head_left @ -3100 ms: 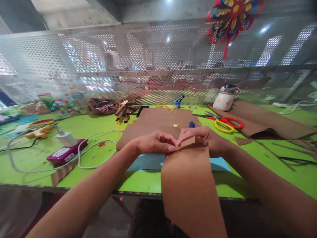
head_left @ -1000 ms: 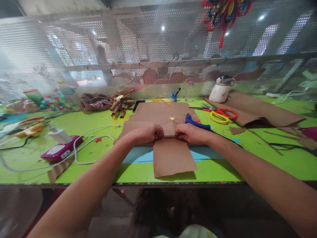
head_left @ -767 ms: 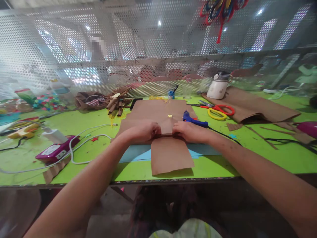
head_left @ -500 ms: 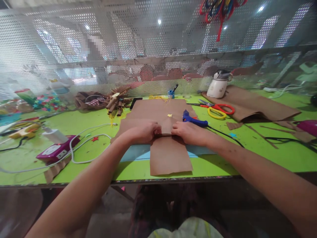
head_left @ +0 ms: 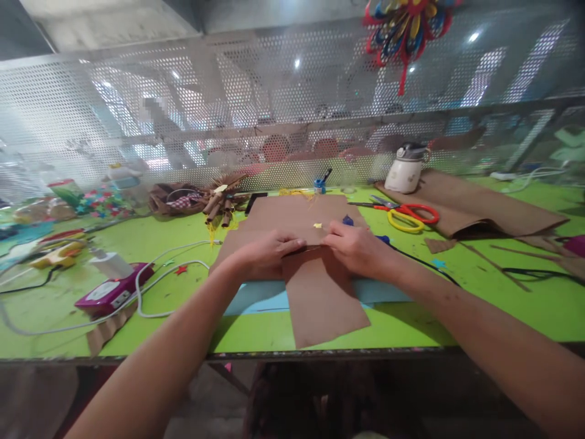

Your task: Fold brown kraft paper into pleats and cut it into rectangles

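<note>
A strip of brown kraft paper lies toward me, its near end over the table's front edge area. My left hand pinches the strip's folded far edge, thumb pointing right. Close beside it, my right hand has its fingers closed on the same folded edge. Beneath both hands is a larger brown paper sheet, with light blue paper partly under it. A small yellow star is just beyond my fingertips. Behind my right hand, a blue glue gun is mostly hidden.
Red-and-yellow-handled scissors and a white bottle stand right of the sheet. More brown paper lies there. At left are a purple power strip with white cable, and rolled paper sticks. A perforated screen backs the green table.
My view has tipped up slightly. The strip's near end has swung right, so it lies slanted. My right hand has turned and now covers much of the glue gun; my left fingers lie flatter.
</note>
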Demonstrator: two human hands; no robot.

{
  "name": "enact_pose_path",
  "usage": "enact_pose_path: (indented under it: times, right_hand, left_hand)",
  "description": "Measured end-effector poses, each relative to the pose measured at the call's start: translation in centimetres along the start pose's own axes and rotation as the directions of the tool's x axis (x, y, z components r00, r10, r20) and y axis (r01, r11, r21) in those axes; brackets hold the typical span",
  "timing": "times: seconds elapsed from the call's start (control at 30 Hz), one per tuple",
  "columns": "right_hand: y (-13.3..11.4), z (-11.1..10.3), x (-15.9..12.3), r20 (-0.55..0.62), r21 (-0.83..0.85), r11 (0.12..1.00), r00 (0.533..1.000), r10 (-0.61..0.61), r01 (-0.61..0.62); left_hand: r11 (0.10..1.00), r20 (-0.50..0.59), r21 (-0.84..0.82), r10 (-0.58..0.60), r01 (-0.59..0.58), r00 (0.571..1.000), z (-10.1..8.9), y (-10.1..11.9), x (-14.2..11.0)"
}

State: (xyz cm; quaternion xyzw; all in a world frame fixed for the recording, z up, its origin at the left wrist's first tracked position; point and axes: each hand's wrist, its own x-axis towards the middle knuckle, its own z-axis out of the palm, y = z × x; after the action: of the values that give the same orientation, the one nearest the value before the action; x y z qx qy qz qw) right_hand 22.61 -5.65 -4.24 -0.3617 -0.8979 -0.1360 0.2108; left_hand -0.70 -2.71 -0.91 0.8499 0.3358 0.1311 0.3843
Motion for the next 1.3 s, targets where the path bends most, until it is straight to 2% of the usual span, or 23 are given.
enact_pose_path:
  times: [0.27,0.47,0.6,0.67,0.73,0.8,0.87,0.97,1.03,1.1,1.3]
  right_hand:
    - [0.1,0.1,0.0,-0.123,0.092,0.993,0.991,-0.059,0.071]
    - [0.2,0.7,-0.1,-0.161,0.052,0.995,0.984,-0.074,0.083]
    - [0.0,0.7,-0.1,-0.169,0.054,0.995,0.983,-0.072,0.082]
    - [-0.1,0.4,-0.1,-0.166,0.102,0.992,0.984,-0.059,0.077]
    - [-0.2,-0.2,-0.1,-0.169,0.222,0.973,0.985,-0.028,0.066]
    - [0.0,-0.7,0.0,-0.186,0.399,0.916,0.981,0.050,0.029]
    - [0.2,-1.2,0.1,-0.150,0.583,0.811,0.973,0.174,-0.055]
    - [0.6,-1.3,0.2,0.033,0.720,0.651,0.949,0.314,-0.241]
    - [0.7,-1.1,0.4,0.150,0.725,0.604,0.931,0.331,-0.332]
    - [0.6,-0.9,0.4,0.188,0.715,0.597,0.923,0.335,-0.363]
    - [0.4,-0.9,0.2,0.106,0.681,0.658,0.933,0.344,-0.320]
  left_hand:
    - [0.936,0.096,-0.328,-0.104,0.130,0.990,1.3,0.7,0.0]
    - [0.992,0.045,-0.118,-0.043,0.048,0.998,0.8,0.7,0.4]
    - [0.993,0.053,-0.108,-0.052,0.057,0.997,1.0,0.5,0.4]
    - [0.990,0.060,-0.126,-0.063,0.070,0.996,1.1,0.4,0.3]
    - [0.991,0.051,-0.121,-0.060,0.066,0.997,1.1,0.5,0.2]
    - [0.996,0.032,-0.079,-0.046,0.048,0.998,1.0,0.6,0.1]
    - [1.000,0.020,-0.017,-0.014,0.014,1.000,0.9,0.8,0.1]
    - [0.994,0.002,0.091,0.065,-0.065,0.998,1.0,0.9,0.3]
    - [0.982,-0.021,0.156,0.111,-0.106,0.994,1.2,0.9,0.5]
    - [0.971,-0.045,0.205,0.135,-0.124,0.990,1.4,0.9,0.6]
    - [0.950,-0.077,0.287,0.151,-0.123,0.986,1.9,0.6,0.8]
